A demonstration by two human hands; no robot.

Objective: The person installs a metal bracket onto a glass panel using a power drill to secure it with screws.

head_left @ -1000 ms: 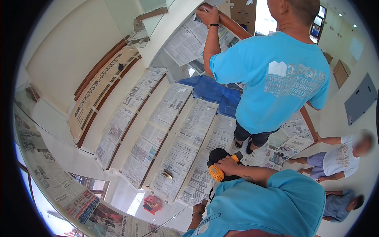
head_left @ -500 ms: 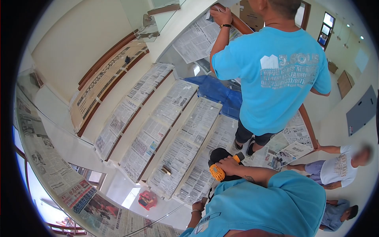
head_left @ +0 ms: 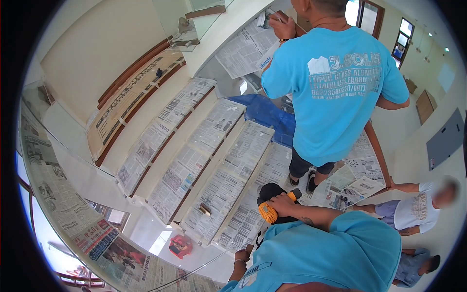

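My right hand (head_left: pixel 282 204) is wrapped over a yellow and black power drill (head_left: pixel 267 212), held low in front of my blue shirt. Close by my body, at the lower middle, my left hand (head_left: pixel 242 255) has its fingers curled beside a dark edge; what they hold is hidden. Newspaper-covered stair treads (head_left: pixel 214 199) run ahead of both hands. On one tread lies a small brown block-like piece (head_left: pixel 204 209).
A co-worker (head_left: pixel 345 92) in a blue shirt stands on the stairs, back to me. Two more people are at the right, one touching a curved wooden rail (head_left: pixel 379 153). A red container (head_left: pixel 180 246) sits on the floor below. Newspaper-covered curved glass (head_left: pixel 87 221) borders the left.
The standing co-worker has shifted slightly, with the raised hand moved down and right. The brown rail near that hand no longer shows. My right hand stays on the drill.
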